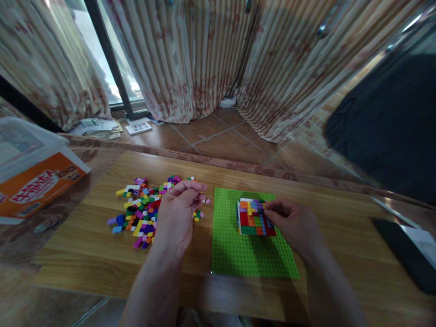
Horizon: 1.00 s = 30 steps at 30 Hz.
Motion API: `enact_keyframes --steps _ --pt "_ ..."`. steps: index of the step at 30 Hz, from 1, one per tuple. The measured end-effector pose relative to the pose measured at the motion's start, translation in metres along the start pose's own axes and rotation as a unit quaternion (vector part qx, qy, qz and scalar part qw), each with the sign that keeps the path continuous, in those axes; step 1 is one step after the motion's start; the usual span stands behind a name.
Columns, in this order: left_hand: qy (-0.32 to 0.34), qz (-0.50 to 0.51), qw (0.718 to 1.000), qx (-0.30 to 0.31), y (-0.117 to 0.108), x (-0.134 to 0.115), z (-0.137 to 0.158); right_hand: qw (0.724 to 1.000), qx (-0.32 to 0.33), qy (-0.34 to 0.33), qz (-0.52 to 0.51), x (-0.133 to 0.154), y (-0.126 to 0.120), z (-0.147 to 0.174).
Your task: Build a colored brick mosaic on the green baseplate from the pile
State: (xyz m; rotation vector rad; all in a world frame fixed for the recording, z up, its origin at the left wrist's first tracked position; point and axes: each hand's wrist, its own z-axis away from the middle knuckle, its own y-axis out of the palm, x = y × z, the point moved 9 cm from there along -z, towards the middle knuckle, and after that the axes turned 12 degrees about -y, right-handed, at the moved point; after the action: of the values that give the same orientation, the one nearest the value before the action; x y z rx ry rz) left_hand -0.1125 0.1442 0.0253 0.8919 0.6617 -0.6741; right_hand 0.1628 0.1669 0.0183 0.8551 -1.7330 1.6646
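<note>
A block built of multicoloured toy bricks (254, 220) stands on the green baseplate (228, 254), its patchwork top facing me and white bricks along its left side. At its upper right edge, my right hand (294, 225) pinches with thumb and fingers against the bricks; whether a separate brick sits between the fingertips is hidden. My left hand (179, 211) hovers by the right side of a loose brick pile (145, 211), palm turned up and fingers curled together. What those fingers hold, if anything, is too small to make out. A few small bricks (197, 215) lie just beyond that wrist.
The wooden table (88, 247) bears all this. A clear plastic tub with an orange label (44, 184) stands at the left. Near the right edge lies a dark flat object (405, 254). Papers (98, 127) lie on the floor before striped curtains (204, 59).
</note>
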Motion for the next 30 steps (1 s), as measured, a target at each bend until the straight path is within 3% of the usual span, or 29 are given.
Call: enact_keyframes --steps 30 --pt "-0.002 0.003 1.000 0.004 -0.0004 0.0012 -0.0010 0.998 0.010 -0.009 0.059 0.0015 0.0012 -0.0008"
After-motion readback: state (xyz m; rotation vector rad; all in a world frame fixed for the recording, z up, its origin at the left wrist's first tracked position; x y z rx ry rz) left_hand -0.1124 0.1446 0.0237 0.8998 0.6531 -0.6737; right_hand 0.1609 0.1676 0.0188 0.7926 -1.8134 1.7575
